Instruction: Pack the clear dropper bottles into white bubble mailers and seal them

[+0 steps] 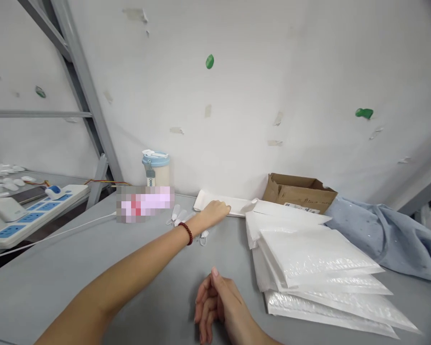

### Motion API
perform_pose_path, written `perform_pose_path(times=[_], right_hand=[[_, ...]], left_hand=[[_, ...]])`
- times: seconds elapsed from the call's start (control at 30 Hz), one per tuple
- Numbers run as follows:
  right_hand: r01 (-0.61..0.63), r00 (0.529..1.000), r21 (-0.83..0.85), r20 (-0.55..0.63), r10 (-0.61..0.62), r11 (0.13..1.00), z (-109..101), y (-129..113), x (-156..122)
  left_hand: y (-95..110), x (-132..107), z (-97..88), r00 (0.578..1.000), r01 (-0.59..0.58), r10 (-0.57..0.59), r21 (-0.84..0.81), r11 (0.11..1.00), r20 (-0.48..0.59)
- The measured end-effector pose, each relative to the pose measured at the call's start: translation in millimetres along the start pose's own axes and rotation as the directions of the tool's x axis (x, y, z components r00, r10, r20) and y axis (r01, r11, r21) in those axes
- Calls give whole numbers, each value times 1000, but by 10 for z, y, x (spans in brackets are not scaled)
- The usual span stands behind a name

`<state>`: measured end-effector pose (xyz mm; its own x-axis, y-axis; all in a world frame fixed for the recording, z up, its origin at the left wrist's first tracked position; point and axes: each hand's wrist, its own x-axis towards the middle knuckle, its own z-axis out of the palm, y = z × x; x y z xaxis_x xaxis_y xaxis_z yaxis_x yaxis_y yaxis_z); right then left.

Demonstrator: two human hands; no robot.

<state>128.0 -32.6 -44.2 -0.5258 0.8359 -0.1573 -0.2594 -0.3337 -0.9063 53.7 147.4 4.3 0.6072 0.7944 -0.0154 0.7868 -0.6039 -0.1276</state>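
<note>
My left hand (pixel 215 214), a dark red bead bracelet on its wrist, reaches across the table to a flat white strip or stack of paper (pixel 239 203) by the wall. Its fingers are curled closed over the paper; what they hold, if anything, is hidden. Under and beside that wrist lie several small white oval pieces with loops (pixel 175 212), partly covered by the arm. Nearer to me, my right hand (pixel 224 304) hovers over the grey table with loosely bent fingers and the thumb apart, holding nothing. A pile of white bubble mailers (pixel 319 258) lies to its right.
Behind the mailers stands an open cardboard box (pixel 298 194), with blue cloth (pixel 384 235) beside it. A blue-lidded jar (pixel 156 167) is at the wall, behind a blurred pink item (pixel 147 203) with a white cable. Left, a power strip (pixel 39 213) lies near more white pieces.
</note>
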Motion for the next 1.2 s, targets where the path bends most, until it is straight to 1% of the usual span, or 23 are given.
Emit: perform_pose_path(times=[0.1,0.2,0.3,0.37,0.4,0.43,0.47,0.5,0.53,0.57,0.6,0.63,0.7,0.77,0.83,0.87,0.9,0.97,1.0,1.03,1.1,1.13,1.2], right_hand=[[8,1000,-64,5,-8,998,-4,23,30],[50,999,-164,-7,-52,985,-16,-7,-4],[147,985,-311,-40,-168,939,-48,-134,-103],[239,958,-447,-38,-285,862,-80,-277,-166],[301,931,-541,-13,-366,785,-97,-358,-187],[394,865,-717,77,-496,575,-114,-440,-198],[427,795,-835,164,-583,347,-128,-517,-199],[413,729,-903,246,-639,124,-138,-586,-193],[363,684,-930,312,-659,-63,-144,-645,-182],[302,671,-937,338,-660,-173,-145,-693,-168],[248,688,-943,333,-644,-222,-140,-731,-154],[210,735,-953,301,-608,-218,-130,-760,-141],[157,856,-983,181,-484,-92,-98,-802,-120],[87,939,-993,57,-340,75,-60,-827,-104],[10,967,-985,-34,-252,171,-37,-832,-88],[-28,970,-983,-71,-233,182,-38,-820,-79],[-61,970,-983,-99,-223,172,-49,-797,-70],[-101,964,-989,-124,-234,106,-106,-704,-51],[-103,960,-993,-114,-254,55,-149,-635,-43],[-93,956,-996,-88,-280,-7,-197,-551,-39],[-49,942,-987,6,-336,-154,-289,-359,-42],[-32,927,-973,58,-370,-230,-323,-263,-52],[-50,880,-940,117,-460,-336,-357,-97,-88]], left_hand=[[-8,-49,-52,998,21,-17,68,997,-60],[-86,-212,-205,984,66,-42,136,988,-171],[-221,-522,-386,949,103,-40,187,977,-311],[-318,-787,-464,918,98,-8,206,974,-397],[-358,-925,-479,902,88,13,215,973,-431],[-388,-1057,-475,882,65,50,226,972,-468],[-405,-1181,-454,852,28,102,239,971,-513],[-406,-1289,-417,799,-40,189,263,964,-571],[-390,-1379,-369,683,-140,314,303,943,-660],[-357,-1449,-312,569,-228,406,337,914,-715],[-309,-1498,-254,488,-304,461,351,886,-741],[-250,-1528,-197,434,-365,484,342,866,-760],[-125,-1545,-102,411,-444,486,296,846,-771],[-32,-1536,-41,397,-490,483,266,831,-780],[-7,-1530,-10,431,-521,459,201,829,-777],[-22,-1534,-5,477,-523,419,134,842,-773],[-52,-1542,-5,546,-504,346,31,863,-763],[-139,-1563,-17,738,-367,104,-267,891,-667],[-187,-1572,-27,820,-252,-42,-426,869,-570],[-234,-1579,-35,877,-122,-180,-570,812,-445],[-311,-1583,-45,928,118,-347,-771,625,-139],[-339,-1583,-44,931,203,-366,-825,527,-4],[-370,-1580,-36,931,304,-306,-882,360,196]])
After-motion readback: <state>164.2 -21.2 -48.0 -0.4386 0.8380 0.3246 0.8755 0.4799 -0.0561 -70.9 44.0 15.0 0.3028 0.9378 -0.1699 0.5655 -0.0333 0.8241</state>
